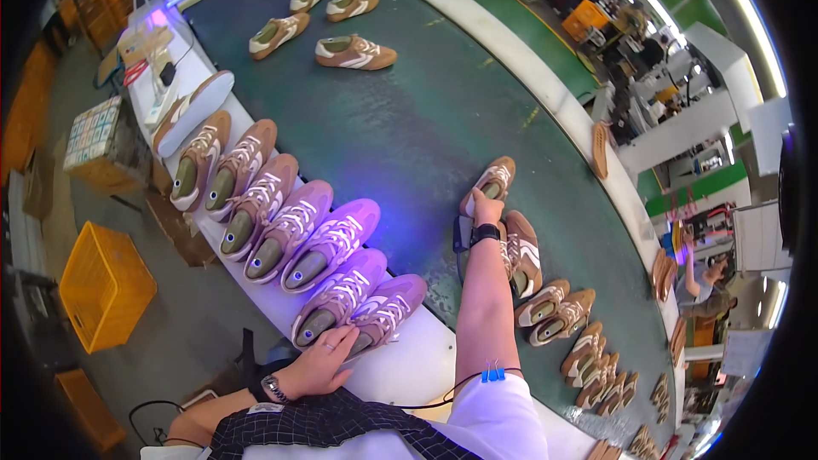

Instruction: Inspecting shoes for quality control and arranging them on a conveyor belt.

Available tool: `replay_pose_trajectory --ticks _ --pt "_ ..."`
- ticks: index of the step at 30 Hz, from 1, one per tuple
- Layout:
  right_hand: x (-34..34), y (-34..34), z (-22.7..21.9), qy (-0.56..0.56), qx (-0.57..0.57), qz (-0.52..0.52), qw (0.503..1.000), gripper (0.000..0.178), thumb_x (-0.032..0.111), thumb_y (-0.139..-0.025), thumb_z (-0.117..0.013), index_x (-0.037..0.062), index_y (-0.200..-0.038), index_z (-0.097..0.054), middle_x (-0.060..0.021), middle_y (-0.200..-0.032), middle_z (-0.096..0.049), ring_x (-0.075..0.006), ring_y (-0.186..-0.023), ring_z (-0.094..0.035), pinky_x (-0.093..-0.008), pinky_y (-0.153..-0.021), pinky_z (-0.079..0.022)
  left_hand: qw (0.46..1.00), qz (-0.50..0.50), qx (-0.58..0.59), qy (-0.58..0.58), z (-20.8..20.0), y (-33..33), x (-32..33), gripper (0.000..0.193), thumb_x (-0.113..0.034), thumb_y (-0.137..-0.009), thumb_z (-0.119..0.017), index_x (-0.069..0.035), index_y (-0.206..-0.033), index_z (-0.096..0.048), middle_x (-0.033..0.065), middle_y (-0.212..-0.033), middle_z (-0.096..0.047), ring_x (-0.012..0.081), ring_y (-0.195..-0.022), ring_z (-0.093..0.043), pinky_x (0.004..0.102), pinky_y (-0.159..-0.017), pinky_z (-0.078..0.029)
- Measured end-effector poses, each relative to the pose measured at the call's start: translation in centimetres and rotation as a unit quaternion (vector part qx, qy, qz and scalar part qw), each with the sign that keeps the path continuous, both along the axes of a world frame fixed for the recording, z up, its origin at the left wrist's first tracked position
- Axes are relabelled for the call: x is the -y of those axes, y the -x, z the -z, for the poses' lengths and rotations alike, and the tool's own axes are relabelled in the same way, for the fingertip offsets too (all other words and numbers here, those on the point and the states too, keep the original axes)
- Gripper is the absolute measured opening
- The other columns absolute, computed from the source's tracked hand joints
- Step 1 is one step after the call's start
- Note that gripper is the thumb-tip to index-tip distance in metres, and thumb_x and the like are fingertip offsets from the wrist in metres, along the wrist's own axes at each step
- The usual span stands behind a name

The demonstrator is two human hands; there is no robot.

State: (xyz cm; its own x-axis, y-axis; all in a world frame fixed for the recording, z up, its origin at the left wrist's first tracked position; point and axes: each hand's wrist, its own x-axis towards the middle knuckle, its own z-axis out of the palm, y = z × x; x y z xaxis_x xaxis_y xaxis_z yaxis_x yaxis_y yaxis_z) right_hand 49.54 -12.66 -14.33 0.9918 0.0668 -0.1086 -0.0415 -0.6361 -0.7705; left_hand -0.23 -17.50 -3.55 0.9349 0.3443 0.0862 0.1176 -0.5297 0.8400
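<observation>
Close to the body, on the white bench (417, 375), the nearest shoe (394, 311) of a row is touched by the left hand (319, 366). Its fingers are laid near the heel, slightly bent and not made into a fist; whether the shoe is really gripped cannot be told. The heel of this shoe is turned toward the left hand, and its toe is pointed away and to the right, toward the side of the green belt (426, 136). Just beside it, the neighbouring shoe (342, 290) is placed almost parallel, and purple light is thrown on both.

Farther ahead and to the right, a brown shoe (498, 174) with white laces is held by the right hand (487, 207), which is closed on its heel end. It is located at the green belt; whether it is lifted or rested cannot be judged. Its long axis is directed away from the body, with the toe farthest and turned a little to the right. From the left hand it is well apart, and the row is situated to its left.

Just beside the right wrist, a pair of shoes (525, 247) is seen. At the far end of the row, a tipped shoe (204, 106) is laid with its pale sole shown. Beyond, scattered shoes (355, 54) are seen on the belt.
</observation>
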Motion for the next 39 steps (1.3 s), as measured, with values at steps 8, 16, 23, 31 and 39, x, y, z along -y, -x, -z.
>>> replay_pose_trajectory --ticks 8,16,23,31,39 --pt "6.1 2.1 -5.4 -0.359 -0.374 -0.122 0.847 0.05 0.021 -0.08 -0.066 -0.0026 -0.121 -0.048 -0.0135 -0.113 -0.06 -0.0278 -0.101 -0.06 -0.0421 -0.084 -0.05 0.993 -0.04 -0.04 -0.099 0.4 -1.2 1.3 0.063 -0.01 -0.071 -0.063 -0.003 -0.13 -0.041 0.0272 -0.129 -0.039 0.0451 -0.114 -0.042 0.0465 -0.097 -0.039" --pt "21.3 23.6 -16.2 -0.66 -0.303 -0.176 0.664 0.091 0.022 -0.063 -0.072 -0.0001 -0.14 -0.027 -0.0219 -0.136 -0.042 -0.0452 -0.119 -0.045 -0.0573 -0.103 -0.034 0.993 -0.055 -0.086 0.061 2.6 -4.4 1.4 0.084 -0.016 -0.065 -0.07 0.006 -0.129 -0.021 0.0321 -0.119 -0.045 0.044 -0.112 -0.047 0.0465 -0.094 -0.04" --pt "29.6 36.5 -12.7 -0.665 -0.345 -0.047 0.661 0.094 0.036 -0.06 -0.07 -0.0009 -0.137 -0.032 -0.0249 -0.128 -0.048 -0.0399 -0.105 -0.057 -0.0549 -0.091 -0.047 0.805 0.031 -0.145 0.575 0.6 -5.9 -2.6 0.066 0.0 -0.065 -0.06 0.0 -0.128 -0.039 0.012 -0.108 -0.055 0.0205 -0.092 -0.059 0.0318 -0.075 -0.051" --pt "29.0 42.8 -15.0 -0.652 -0.334 -0.084 0.675 0.085 0.018 -0.055 -0.065 -0.0035 -0.132 -0.037 -0.0256 -0.119 -0.055 -0.0393 -0.106 -0.056 -0.05 -0.095 -0.045 0.769 0.119 -0.135 0.613 -5.3 -1.7 -3.9 0.094 -0.001 -0.054 -0.058 -0.004 -0.143 -0.025 0.0094 -0.128 -0.048 0.0215 -0.117 -0.048 0.0319 -0.1 -0.038" --pt "27.8 42.6 -12.5 -0.601 -0.373 -0.157 0.689 0.086 0.008 -0.055 -0.068 -0.0007 -0.135 -0.036 -0.0116 -0.12 -0.054 -0.0238 -0.109 -0.053 -0.0345 -0.094 -0.043 0.794 0.113 -0.065 0.594 -6.9 1.4 -5.3 0.093 -0.001 -0.048 -0.062 -0.008 -0.136 -0.033 0.007 -0.124 -0.049 0.0215 -0.117 -0.047 0.0318 -0.1 -0.036"
